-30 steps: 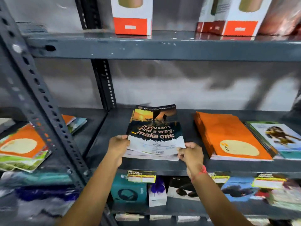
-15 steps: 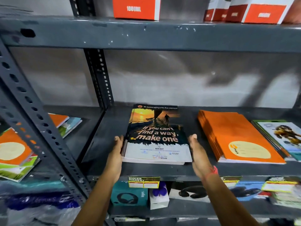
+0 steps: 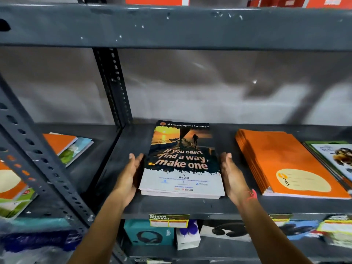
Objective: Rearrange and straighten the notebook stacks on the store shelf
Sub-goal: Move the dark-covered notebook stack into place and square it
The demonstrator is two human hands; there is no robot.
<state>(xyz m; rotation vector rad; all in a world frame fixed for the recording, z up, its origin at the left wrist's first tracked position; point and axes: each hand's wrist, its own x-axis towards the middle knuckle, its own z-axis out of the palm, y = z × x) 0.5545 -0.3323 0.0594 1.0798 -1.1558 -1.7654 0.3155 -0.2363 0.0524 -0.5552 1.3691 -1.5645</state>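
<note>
A stack of notebooks with a sunset cover reading "If you can't find a way, make one" (image 3: 182,161) lies flat on the grey metal shelf (image 3: 171,206). My left hand (image 3: 131,176) rests flat against the stack's left edge, fingers straight. Beside the stack's right edge stands my right hand (image 3: 231,176), palm inward and fingers straight, touching or nearly touching the stack. Neither hand grips anything. An orange notebook stack (image 3: 285,164) lies to the right. Further right sits a stack with an animal picture cover (image 3: 335,161).
A slotted upright post (image 3: 112,86) stands behind the stack at left. In the left bay lie orange and green notebooks (image 3: 66,147) and a nearer pile (image 3: 13,191). The upper shelf beam (image 3: 171,25) hangs overhead. Boxed headphones (image 3: 148,233) fill the shelf below.
A second ago both hands held the stack's front corners, lifted at the near edge. The stack now lies flat, and my hands have opened and slid to its left and right sides.
</note>
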